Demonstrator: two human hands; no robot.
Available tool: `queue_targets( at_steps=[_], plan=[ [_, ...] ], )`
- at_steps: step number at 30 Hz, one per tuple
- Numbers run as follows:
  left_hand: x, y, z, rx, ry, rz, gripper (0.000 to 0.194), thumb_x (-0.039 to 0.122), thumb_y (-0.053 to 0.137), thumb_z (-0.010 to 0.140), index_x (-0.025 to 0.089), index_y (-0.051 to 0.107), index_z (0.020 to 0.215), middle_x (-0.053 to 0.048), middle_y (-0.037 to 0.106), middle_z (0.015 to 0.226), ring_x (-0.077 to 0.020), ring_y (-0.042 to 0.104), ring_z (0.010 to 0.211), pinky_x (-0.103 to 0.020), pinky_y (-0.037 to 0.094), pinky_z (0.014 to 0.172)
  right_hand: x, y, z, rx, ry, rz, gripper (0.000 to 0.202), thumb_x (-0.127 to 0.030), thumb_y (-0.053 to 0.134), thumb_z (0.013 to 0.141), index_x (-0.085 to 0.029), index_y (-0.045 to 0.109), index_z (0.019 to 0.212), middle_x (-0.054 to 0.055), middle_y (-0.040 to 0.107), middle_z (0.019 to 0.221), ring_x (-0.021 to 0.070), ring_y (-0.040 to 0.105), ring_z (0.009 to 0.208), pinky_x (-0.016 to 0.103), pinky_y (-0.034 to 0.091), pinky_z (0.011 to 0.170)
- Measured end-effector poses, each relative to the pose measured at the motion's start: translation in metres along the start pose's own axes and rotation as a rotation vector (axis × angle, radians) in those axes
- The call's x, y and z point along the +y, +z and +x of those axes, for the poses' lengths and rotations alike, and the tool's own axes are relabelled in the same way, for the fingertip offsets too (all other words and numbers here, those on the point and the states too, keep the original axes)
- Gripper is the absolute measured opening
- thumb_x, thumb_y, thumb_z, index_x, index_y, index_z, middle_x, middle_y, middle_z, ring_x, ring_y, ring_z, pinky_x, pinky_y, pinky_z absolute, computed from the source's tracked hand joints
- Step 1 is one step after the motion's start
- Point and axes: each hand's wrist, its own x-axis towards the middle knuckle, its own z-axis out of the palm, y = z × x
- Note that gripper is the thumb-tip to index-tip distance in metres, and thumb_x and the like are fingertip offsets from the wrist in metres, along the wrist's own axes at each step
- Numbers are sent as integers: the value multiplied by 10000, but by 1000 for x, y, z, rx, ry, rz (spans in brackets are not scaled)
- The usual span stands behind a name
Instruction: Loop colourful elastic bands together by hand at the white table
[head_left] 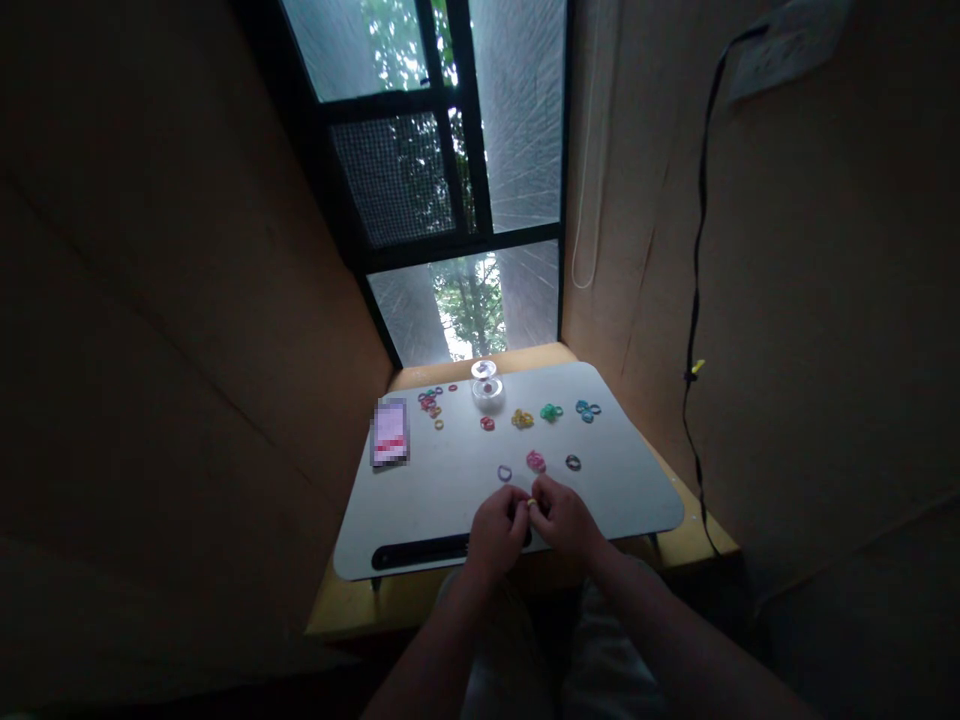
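My left hand (498, 528) and my right hand (564, 516) meet over the front of the white board. Their fingertips pinch a small yellow band (532, 503) between them, mostly hidden by the fingers. Just beyond my hands lie a bunch of pink bands (535, 461), a pale purple band (504, 473) and a dark band (573, 463). Farther back, red bands (487, 424), yellow bands (522, 419), green bands (551, 412) and blue bands (588, 411) sit in separate groups. A mixed-colour pile of bands (429, 403) lies at the back left.
A clear round container (487, 390) stands at the back of the low white table (442, 490). A blurred flat item (391, 432) lies at left. A black slot strip (420, 551) runs along the front edge. Walls close in on both sides; a black cable (697, 250) hangs at right.
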Motion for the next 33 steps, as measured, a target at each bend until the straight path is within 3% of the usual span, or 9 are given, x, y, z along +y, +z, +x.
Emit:
queue_targets(
  at_steps=[33],
  plan=[
    [0,-1,2,-6,1,19,157,239,506,902,203,651,853,-9,674,782,-160,601,723,-261,409,670,-1,-1,1,-3,-13,-32,84,-200,502,795,-224,449,735,-30,520,648,141,498,604,242,328,590]
  ],
)
